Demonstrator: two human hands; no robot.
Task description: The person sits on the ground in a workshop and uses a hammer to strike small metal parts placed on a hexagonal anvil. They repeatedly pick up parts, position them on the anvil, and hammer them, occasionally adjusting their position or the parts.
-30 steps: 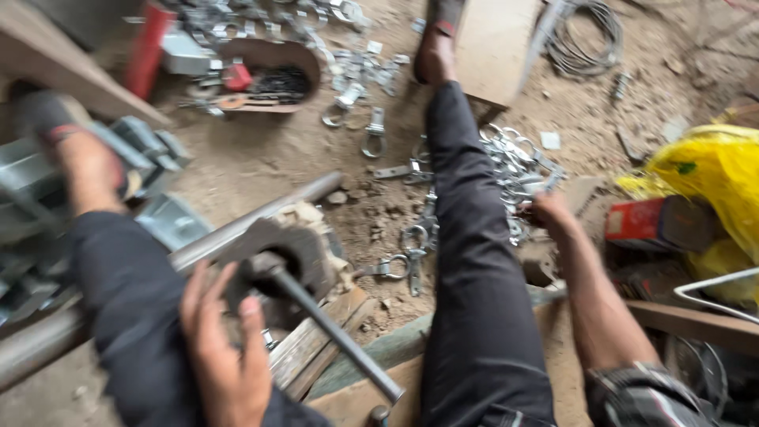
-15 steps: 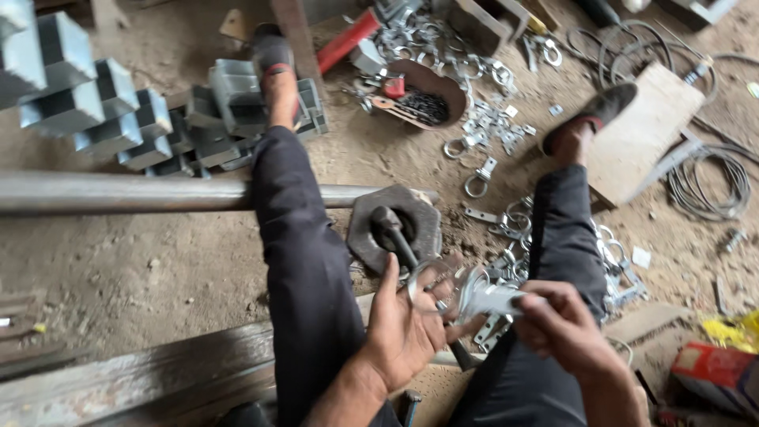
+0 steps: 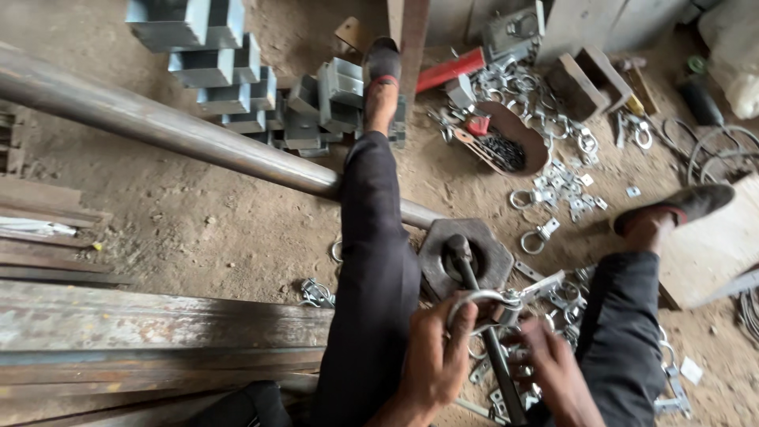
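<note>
At the bottom edge of the view, both forearms are cut off by the frame, and the lower end of the rod (image 3: 484, 324) runs out of sight between the hands; the right hand (image 3: 553, 372) shows mostly its back, so how its fingers lie underneath cannot be told; the loose metal under it is a jumble too small to sort.

The rod's long axis runs from the hex block (image 3: 466, 257), where its knobbed top sits in the middle hole, down and slightly right toward the person; it leans rather than stands upright. The clamp (image 3: 498, 304), a bright ring with a flat tab, lies across the rod; its tab points up and right.

The left hand (image 3: 435, 360) is curled, fingers closed round the clamp ring beside the rod; the right hand rests just right of the rod, fingers bent low over the scattered clamps (image 3: 561, 186), seemingly touching the ring's right end.

The block lies on the dirt between the two dark-trousered legs; the left leg crosses a long pipe (image 3: 174, 126); grey channel pieces (image 3: 237, 79) are stacked beyond it.
</note>
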